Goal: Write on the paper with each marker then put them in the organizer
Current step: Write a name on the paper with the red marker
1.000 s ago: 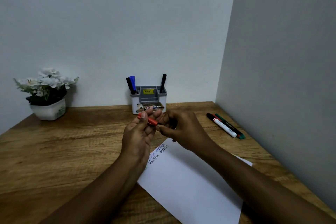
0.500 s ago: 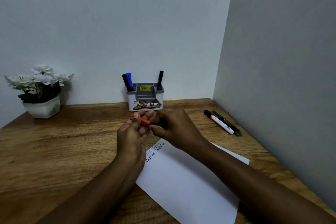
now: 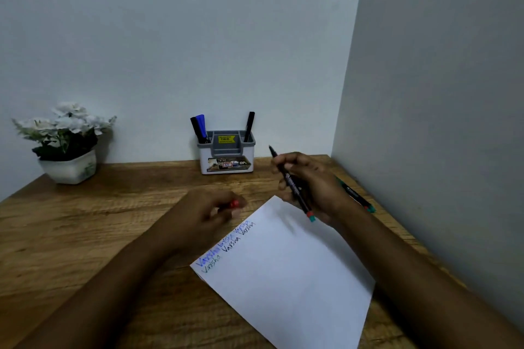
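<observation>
My right hand (image 3: 312,184) grips an uncapped black marker (image 3: 293,187), tip pointing up and away, above the far corner of the white paper (image 3: 286,272). My left hand (image 3: 209,210) holds the marker's red cap (image 3: 234,204) in curled fingers, left of the paper's top edge. Blue and black words run along the paper's left edge. The grey and white organizer (image 3: 226,156) stands at the back against the wall and holds three markers. More markers (image 3: 358,195) lie on the table behind my right hand, mostly hidden.
A white pot of white flowers (image 3: 66,144) stands at the back left of the wooden table (image 3: 85,235). A grey wall (image 3: 439,122) runs close along the table's right side.
My hands have pulled apart: the cap has come off the marker. The right hand moved right with the marker, and the left hand dropped toward the table with the red cap.
</observation>
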The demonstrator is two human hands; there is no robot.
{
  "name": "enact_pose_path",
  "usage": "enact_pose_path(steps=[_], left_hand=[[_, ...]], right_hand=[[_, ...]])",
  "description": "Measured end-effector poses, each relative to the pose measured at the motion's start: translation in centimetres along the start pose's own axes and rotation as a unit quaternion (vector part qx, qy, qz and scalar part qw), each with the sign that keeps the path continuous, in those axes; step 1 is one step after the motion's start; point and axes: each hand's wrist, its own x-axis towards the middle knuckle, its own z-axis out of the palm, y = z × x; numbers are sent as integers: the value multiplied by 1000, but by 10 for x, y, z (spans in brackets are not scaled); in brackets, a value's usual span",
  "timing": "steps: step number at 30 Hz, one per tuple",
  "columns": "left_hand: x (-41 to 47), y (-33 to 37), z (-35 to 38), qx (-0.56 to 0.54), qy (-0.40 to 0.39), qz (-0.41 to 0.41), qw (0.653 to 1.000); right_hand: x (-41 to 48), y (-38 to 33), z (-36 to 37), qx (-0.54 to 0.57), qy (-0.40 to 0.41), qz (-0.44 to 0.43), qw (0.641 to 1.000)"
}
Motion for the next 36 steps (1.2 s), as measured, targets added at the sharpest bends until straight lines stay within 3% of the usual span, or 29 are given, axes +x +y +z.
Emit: enact_pose_path(steps=[3, 7, 12, 18, 24, 36], left_hand=[[1, 9, -1, 198, -153, 52, 967], [-1, 1, 4, 249, -216, 112, 937], [-13, -19, 7, 198, -214, 115, 950], [-20, -30, 12, 154, -196, 108, 962], [-19, -33, 12, 144, -195, 109, 964], [-19, -38, 14, 131, -191, 112, 966]], right_hand=[[4, 4, -6, 111, 1, 14, 994], [7, 21, -3, -3, 21, 2, 1000], [14, 33, 10, -126, 36, -5, 991], [14, 49, 8, -146, -8, 111, 983], [15, 53, 11, -256, -7, 83, 963], [17, 60, 10, -281, -8, 64, 957]])
